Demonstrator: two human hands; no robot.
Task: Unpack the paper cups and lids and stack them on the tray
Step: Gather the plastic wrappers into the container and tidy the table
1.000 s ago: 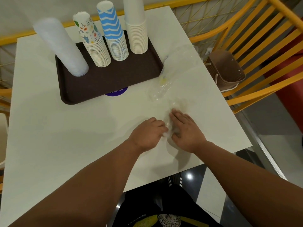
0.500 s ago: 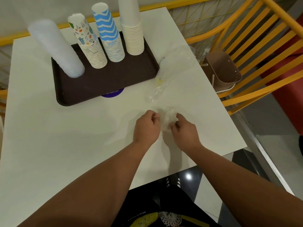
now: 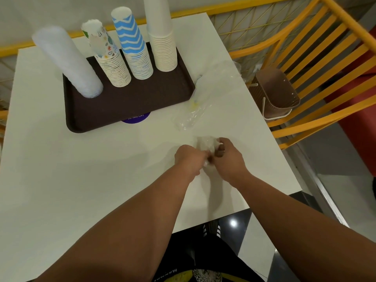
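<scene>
White tabletop [image 3: 61, 180] is filling most of what I am seeing, with yellow chair slats [image 3: 317, 64] off past the right hand. Working from the left: well ahead of the left hand and off to its left, a dark brown tray [image 3: 130, 102] is sitting on the table, and it is carrying four upright stacks. I am reading them as a frosted stack of lids [image 3: 69, 62], then a stack of patterned cups [image 3: 107, 60], a blue zigzag cup stack [image 3: 134, 47] and a plain white cup stack [image 3: 162, 37].

Nearer me, the left hand [image 3: 190, 159] is curling its fingers and pinching a small wad of clear plastic wrap [image 3: 206, 144]. The right hand [image 3: 227, 157] is just beside it, knuckles almost touching, with fingers also curled and gripping the same wad from the other side. Both hands are sitting low over the table; I cannot tell whether they are resting on it.

Ahead of the right hand, between it and the tray's right end, a longer empty plastic sleeve [image 3: 205, 94] is lying crumpled on the table. Further right, off the table edge, a brown basket [image 3: 274, 94] is hanging near the chair.
</scene>
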